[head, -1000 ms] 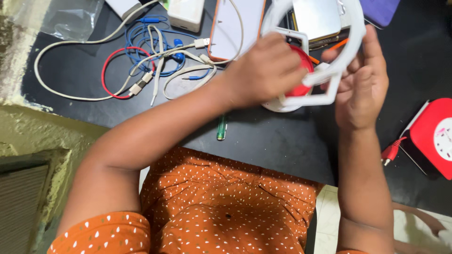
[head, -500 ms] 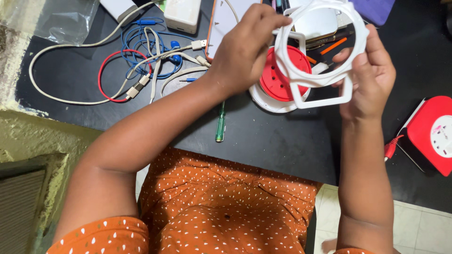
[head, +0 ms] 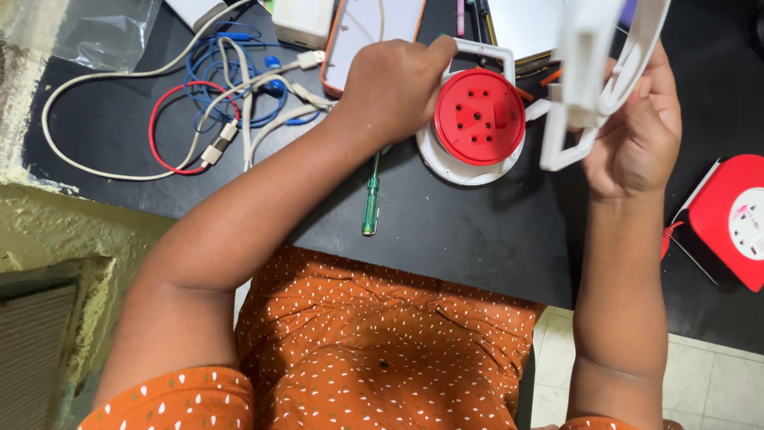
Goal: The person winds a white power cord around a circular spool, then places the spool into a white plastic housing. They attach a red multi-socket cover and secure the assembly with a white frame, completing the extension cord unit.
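A round red-and-white extension reel base [head: 479, 119] with socket holes lies on the black table [head: 461, 239]. My left hand [head: 394, 84] grips its left side near the white handle loop. My right hand [head: 637, 135] holds a white plastic frame cover [head: 601, 64] lifted up and away from the base, to its right. A green-handled screwdriver [head: 371, 199] lies on the table just below my left wrist.
A tangle of white, blue and red cables [head: 215, 119] lies at the left. A white adapter [head: 302, 20] and an orange-edged tablet [head: 366, 32] sit at the back. A second red socket unit [head: 728, 219] lies at the right edge. Pens [head: 473, 20] lie behind the reel.
The white frame has come off the red reel: my right hand lifted it up and to the right, while my left hand stayed holding the base on the table.
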